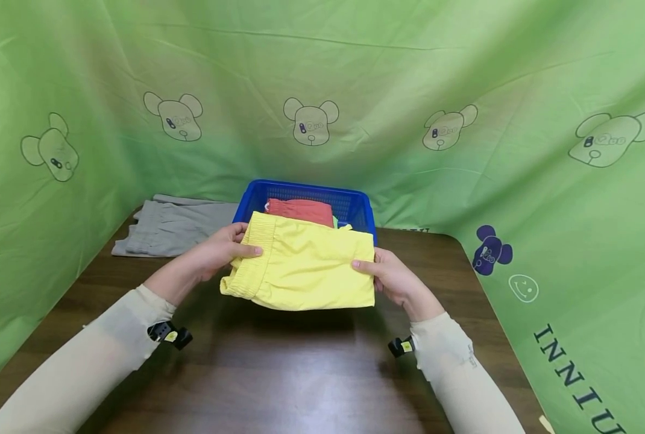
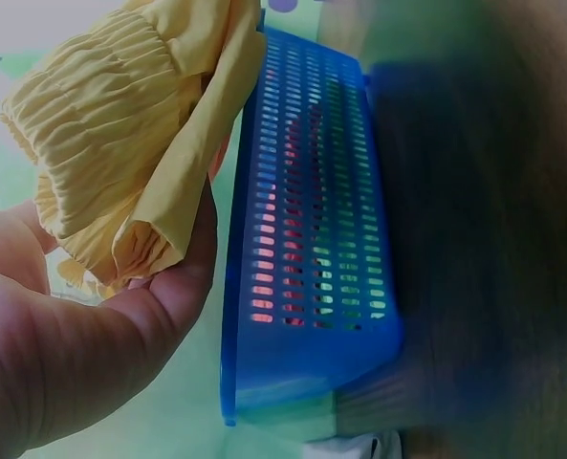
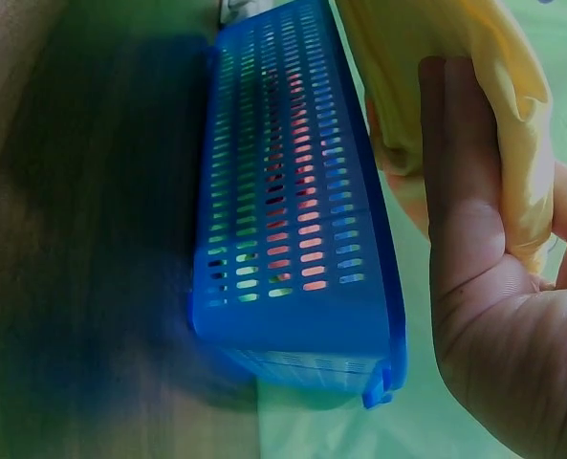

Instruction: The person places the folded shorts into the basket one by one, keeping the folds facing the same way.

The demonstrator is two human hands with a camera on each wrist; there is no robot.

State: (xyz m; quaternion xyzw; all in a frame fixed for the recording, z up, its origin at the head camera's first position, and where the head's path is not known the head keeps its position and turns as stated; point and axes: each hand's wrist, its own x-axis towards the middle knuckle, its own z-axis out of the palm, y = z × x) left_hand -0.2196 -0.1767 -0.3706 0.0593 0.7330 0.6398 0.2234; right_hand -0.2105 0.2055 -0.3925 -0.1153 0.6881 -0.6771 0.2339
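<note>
Folded yellow shorts [image 1: 311,262] with a gathered elastic waistband are held up between both hands, in front of the blue basket [image 1: 370,211]. My left hand [image 1: 218,250] grips the waistband end, thumb on top and fingers beneath. At the other end my right hand [image 1: 393,274] pinches the folded edge, thumb over the cloth and fingers behind it. In the left wrist view the waistband [image 2: 101,124] bunches above the palm. Folded red clothing [image 1: 303,210] lies inside the basket, with a bit of green cloth beside it, both partly hidden by the shorts.
Grey folded clothing [image 1: 178,226] lies on the dark wooden table [image 1: 311,374] to the left of the basket. A green curtain [image 1: 382,66] printed with bear heads hangs around the back and sides of the table.
</note>
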